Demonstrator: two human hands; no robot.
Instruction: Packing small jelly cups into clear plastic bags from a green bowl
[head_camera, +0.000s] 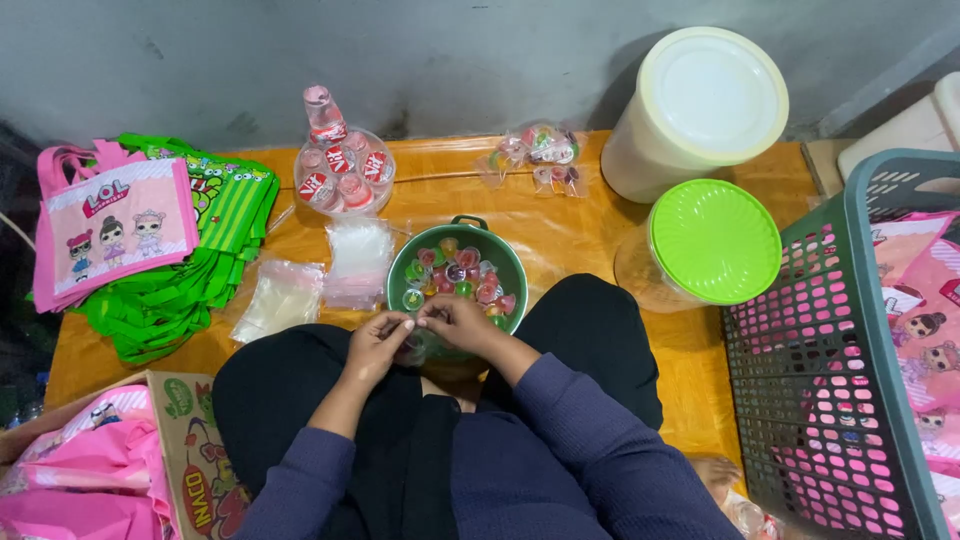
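Just in front of the green bowl (456, 268) of coloured jelly cups (455, 272), the left hand (378, 340) and right hand (457, 320) pinch a small clear bag (416, 342) between them, with clear bags (320, 275) left of the bowl, bottle packs (343, 172) behind it, and a green-lidded jar (712, 243) right.

There is just one camera. It sits on the person's head and looks almost straight down. It is close to the lap and the two hands, near the bottom middle. The orange surface (560, 250) fills the middle, and the grey wall (400, 50) runs along the far edge at the top.
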